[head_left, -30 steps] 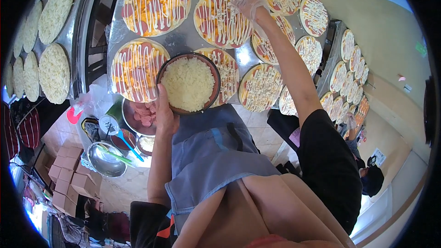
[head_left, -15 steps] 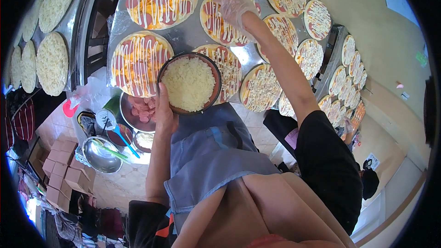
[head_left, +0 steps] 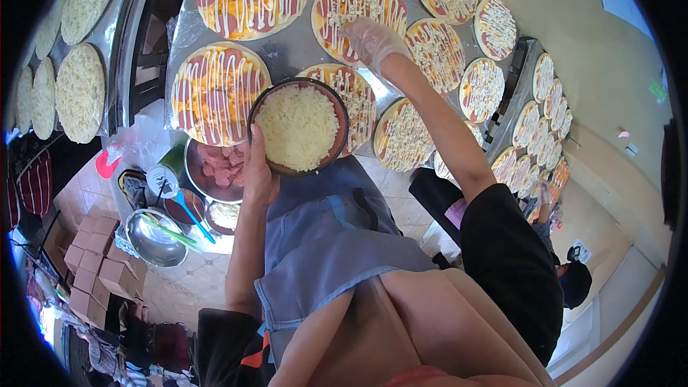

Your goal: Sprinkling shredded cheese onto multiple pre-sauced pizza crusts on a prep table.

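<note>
My left hand (head_left: 259, 172) grips the side of a round dark-rimmed bowl, its thumb on the rim. White grated cheese (head_left: 297, 129) fills the bowl, which I hold over the table's near edge. In a clear plastic glove, my right hand (head_left: 374, 41) hangs just above a pizza (head_left: 340, 3) with sausage slices and white sauce stripes. Its fingers are bent down and drawn together around grated cheese, though the glove partly hides them. Bits of cheese lie on that pizza's upper part. Beside it, a pizza (head_left: 436, 54) to the right carries scattered cheese.
Striped pizzas (head_left: 221, 93) lie on the left of the metal table (head_left: 283, 54). Below them stand a steel bowl of sliced sausage (head_left: 221, 172) and an empty-looking metal bowl (head_left: 158, 240). Cheese-covered bases (head_left: 80, 93) rest on another table. A co-worker (head_left: 573, 283) is at the far right.
My right hand has moved down over the same pizza, toward its lower edge. More cheese bits show on the pizza's upper part. The bowl in my left hand has shifted slightly right.
</note>
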Tool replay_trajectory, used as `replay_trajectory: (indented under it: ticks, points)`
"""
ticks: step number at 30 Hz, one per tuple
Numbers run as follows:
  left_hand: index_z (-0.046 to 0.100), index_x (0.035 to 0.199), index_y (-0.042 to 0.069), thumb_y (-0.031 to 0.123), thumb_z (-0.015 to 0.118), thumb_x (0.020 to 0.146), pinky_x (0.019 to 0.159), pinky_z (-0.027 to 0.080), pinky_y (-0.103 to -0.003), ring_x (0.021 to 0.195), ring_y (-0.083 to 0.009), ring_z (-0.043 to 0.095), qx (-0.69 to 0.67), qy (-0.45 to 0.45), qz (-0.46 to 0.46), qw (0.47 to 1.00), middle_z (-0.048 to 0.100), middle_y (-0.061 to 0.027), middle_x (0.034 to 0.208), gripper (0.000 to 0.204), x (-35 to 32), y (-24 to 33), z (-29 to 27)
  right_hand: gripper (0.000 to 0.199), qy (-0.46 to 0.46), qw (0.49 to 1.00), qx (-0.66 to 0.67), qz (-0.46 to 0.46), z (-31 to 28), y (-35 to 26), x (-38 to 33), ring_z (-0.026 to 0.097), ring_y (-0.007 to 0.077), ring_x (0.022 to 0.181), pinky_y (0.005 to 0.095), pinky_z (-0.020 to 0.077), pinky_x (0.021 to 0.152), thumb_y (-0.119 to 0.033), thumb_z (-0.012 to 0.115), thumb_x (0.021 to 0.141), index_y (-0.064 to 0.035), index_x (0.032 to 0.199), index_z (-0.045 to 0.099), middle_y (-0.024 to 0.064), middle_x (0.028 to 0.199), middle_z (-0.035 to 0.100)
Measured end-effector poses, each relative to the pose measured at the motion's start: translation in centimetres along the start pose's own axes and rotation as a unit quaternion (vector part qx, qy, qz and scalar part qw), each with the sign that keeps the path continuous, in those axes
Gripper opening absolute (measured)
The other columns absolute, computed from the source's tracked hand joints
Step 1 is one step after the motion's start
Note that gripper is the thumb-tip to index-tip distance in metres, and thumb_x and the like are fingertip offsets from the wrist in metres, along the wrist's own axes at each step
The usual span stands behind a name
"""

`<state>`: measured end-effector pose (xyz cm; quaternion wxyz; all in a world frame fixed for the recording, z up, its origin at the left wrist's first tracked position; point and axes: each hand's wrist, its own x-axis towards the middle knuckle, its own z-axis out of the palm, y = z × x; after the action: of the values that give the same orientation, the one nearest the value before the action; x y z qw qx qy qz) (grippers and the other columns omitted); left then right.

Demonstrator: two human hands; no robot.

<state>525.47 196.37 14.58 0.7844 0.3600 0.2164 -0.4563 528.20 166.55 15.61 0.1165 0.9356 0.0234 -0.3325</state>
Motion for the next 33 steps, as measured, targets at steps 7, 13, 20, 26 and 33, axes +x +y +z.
replay_trajectory:
  ticks: [7,13,20,26,33]
  points:
    - [0.032,0.135,0.004,0.040,0.041,0.097,0.098,0.041,-0.036,0.118,-0.0207,0.047,0.008,0.010,-0.016,1.000,0.045,-0.0120,0.131,0.053,-0.3,-0.5,0.2,0.028,0.068,0.989,0.130,0.024,0.9,-0.2,-3.0,0.057,0.0178,0.098,0.0253,0.0449,0.088,-0.002,0.053,0.082,-0.0098,0.109,0.058,0.0037,0.106,0.061]
    - [0.034,0.134,0.002,0.039,0.040,0.097,0.097,0.042,-0.036,0.117,-0.0206,0.049,0.021,0.010,-0.014,1.000,0.047,-0.0123,0.129,0.052,-0.6,-0.6,1.3,0.034,0.041,0.992,0.052,0.111,2.1,1.7,-2.4,0.058,0.0207,0.099,0.0284,0.0451,0.089,-0.002,0.054,0.081,-0.0116,0.113,0.057,0.0051,0.110,0.061]
    - [0.033,0.133,0.002,0.041,0.041,0.096,0.096,0.042,-0.036,0.116,-0.0204,0.049,0.023,0.011,0.002,1.000,0.047,-0.0113,0.129,0.055,-0.7,-1.0,2.7,0.026,0.106,0.962,0.200,0.155,4.3,3.5,-3.2,0.058,0.0290,0.098,0.0336,0.0442,0.090,-0.025,0.048,0.091,-0.0149,0.114,0.058,0.0119,0.108,0.061]
    - [0.029,0.134,0.000,0.042,0.044,0.095,0.099,0.040,-0.036,0.118,-0.0214,0.047,0.019,0.008,0.044,0.999,0.043,-0.0141,0.131,0.060,0.0,-2.1,3.2,0.028,0.229,0.895,0.338,0.181,-1.2,1.1,-8.3,0.062,0.0202,0.079,0.0289,0.0491,0.074,-0.029,0.052,0.092,-0.0103,0.109,0.062,0.0072,0.090,0.065]
    - [0.027,0.137,0.001,0.039,0.043,0.096,0.102,0.033,-0.031,0.122,-0.0192,0.040,0.057,0.033,0.052,0.997,0.041,-0.0132,0.132,0.058,0.9,-4.1,4.1,0.040,0.068,0.979,-0.089,-0.171,-4.4,-7.0,-10.7,0.057,0.0280,0.099,0.0361,0.0468,0.086,-0.038,0.052,0.089,-0.0077,0.114,0.059,0.0147,0.115,0.058]
